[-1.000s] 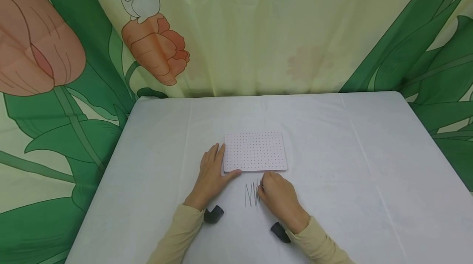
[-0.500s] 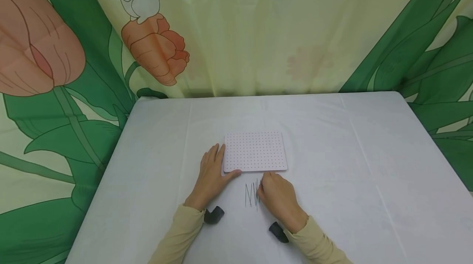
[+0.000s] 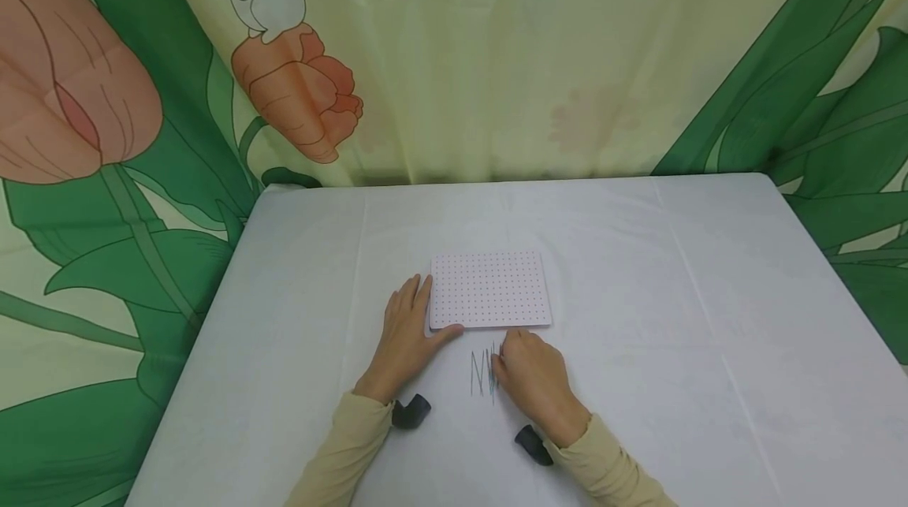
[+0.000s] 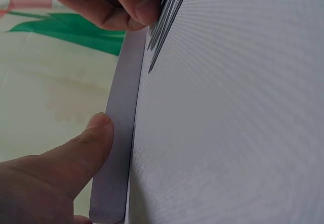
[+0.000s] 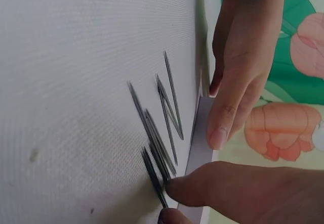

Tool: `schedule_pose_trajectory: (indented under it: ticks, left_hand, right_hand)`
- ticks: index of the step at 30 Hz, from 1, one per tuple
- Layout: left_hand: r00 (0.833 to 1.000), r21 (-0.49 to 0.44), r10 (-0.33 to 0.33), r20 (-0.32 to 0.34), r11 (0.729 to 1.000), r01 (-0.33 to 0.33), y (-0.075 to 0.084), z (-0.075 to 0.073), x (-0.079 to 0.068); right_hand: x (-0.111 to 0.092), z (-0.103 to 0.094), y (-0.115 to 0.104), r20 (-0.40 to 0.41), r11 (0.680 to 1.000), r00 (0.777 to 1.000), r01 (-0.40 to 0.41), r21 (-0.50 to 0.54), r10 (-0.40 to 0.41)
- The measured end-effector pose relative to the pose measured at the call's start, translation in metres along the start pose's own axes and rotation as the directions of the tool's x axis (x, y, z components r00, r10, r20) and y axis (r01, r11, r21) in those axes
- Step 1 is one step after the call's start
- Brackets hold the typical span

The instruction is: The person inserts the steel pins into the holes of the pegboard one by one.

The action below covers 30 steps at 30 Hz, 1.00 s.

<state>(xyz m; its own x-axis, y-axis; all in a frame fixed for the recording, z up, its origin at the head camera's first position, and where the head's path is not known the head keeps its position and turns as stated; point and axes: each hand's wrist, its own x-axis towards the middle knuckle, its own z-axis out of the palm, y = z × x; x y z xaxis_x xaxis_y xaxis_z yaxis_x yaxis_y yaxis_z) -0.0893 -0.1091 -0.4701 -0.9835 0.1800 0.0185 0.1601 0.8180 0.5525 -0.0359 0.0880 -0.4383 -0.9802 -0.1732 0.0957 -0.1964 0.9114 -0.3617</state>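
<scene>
A white board (image 3: 489,290) dotted with rows of small holes lies on the table. My left hand (image 3: 404,341) rests at its left corner, fingers straight along the side. In the left wrist view, the left thumb (image 4: 98,138) touches the board's near edge. Several thin, dark, pointed metal needles (image 5: 172,95) lie loosely side by side just in front of the board. Over the right end of this row is my right hand (image 3: 535,377), fingers curled. Its thumb and a finger pinch a needle (image 5: 153,176) at the row's end; the far part is hidden by the fingertips.
A white cloth covers the table (image 3: 638,294). Behind it hangs a curtain (image 3: 482,57) printed with leaves, a rabbit and a carrot. Dark wrist devices (image 3: 411,412) show beside both beige sleeves (image 3: 610,460).
The right hand and its wrist have shifted very slightly left, the thumb moving a little further over the needles. The left hand and the board stay in place.
</scene>
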Motion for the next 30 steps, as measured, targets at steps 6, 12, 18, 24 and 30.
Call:
schedule_pose_trajectory:
  ticks: [6, 12, 18, 24, 30]
  left_hand:
    - [1.0, -0.007, 0.001, 0.002, 1.0, -0.001, 0.0009, -0.0004, -0.0003]
    - [1.0, -0.004, -0.005, 0.01, 1.0, 0.005, 0.0015, -0.0008, 0.0003]
    - [1.0, 0.003, -0.002, 0.009, 1.0, 0.002, 0.0004, -0.001, 0.0014]
    - [1.0, 0.004, -0.001, 0.005, 1.0, 0.001, 0.0004, -0.0008, 0.0016]
    - [1.0, 0.009, -0.009, 0.01, 1.0, 0.009, 0.0004, 0.0006, 0.0016]
  right_hand:
    - [-0.0004, -0.0008, -0.0032, -0.006, 0.999, 1.0, 0.004, -0.034, -0.004]
    - [0.0003, -0.0018, -0.007, 0.032, 0.998, 0.998, -0.059, -0.029, 0.06]
    - [0.0, 0.0018, -0.0104, 0.018, 0.996, 0.997, -0.07, -0.053, 0.071]
    - [-0.0006, 0.0067, -0.0082, -0.021, 0.997, 0.998, -0.054, -0.056, 0.053]
    - [-0.0014, 0.0045, -0.0024, 0.028, 0.998, 0.998, -0.061, 0.021, 0.06]
